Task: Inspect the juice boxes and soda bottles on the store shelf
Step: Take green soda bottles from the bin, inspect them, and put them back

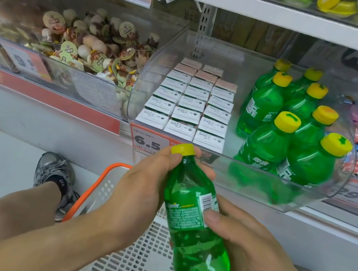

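Gripping soda bottle (193, 221), 2 hands

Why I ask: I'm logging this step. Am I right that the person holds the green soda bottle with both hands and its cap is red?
Not quite. The head view shows the left hand and right hand both holding the green soda bottle, but its cap is yellow, not red.

Store shelf (46, 101), white with red price strip. A clear bin (260, 177) rests on it, holding juice boxes (189, 104) in three upright rows and, to their right, eight green soda bottles (290, 128) with yellow caps. Left of this bin, a second clear bin (100, 98) of round-lidded snack cups (88, 50).
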